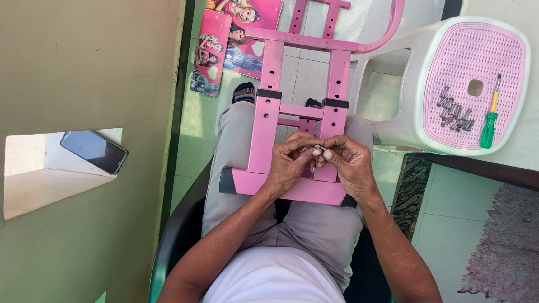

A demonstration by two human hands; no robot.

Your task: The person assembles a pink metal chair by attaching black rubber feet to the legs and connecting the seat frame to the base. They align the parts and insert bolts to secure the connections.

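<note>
While the person sat in a dark green chair [173, 251], the head view showed a pink metal frame [296, 119] resting across the lap, its lower crossbar lying on the thighs and its upper rails extending away over the tiled floor [446, 212].

Both hands met at the middle of the frame, just above the lower crossbar. The left hand [288, 165] and the right hand [348, 162] were each curled, fingertips pinched together on a small silver screw [319, 148] held between them in front of the frame's right upright. Whether a nut sat on it could not be told.

To the right of the frame stood a white stool with a pink perforated seat [467, 82], its near leg just beside the frame's curved rail. On that seat lay a cluster of loose screws [454, 113] and, near the seat's right edge, a green-handled screwdriver [490, 118], well apart from the hands.

To the left of the frame, two pink illustrated panels [226, 36] lay flat on the floor against the green wall [81, 65]. A dark phone [93, 151] rested at the edge of a wall recess, well left of the frame. A pale rug [516, 248] lay to the lower right of the frame, with open tile between.
</note>
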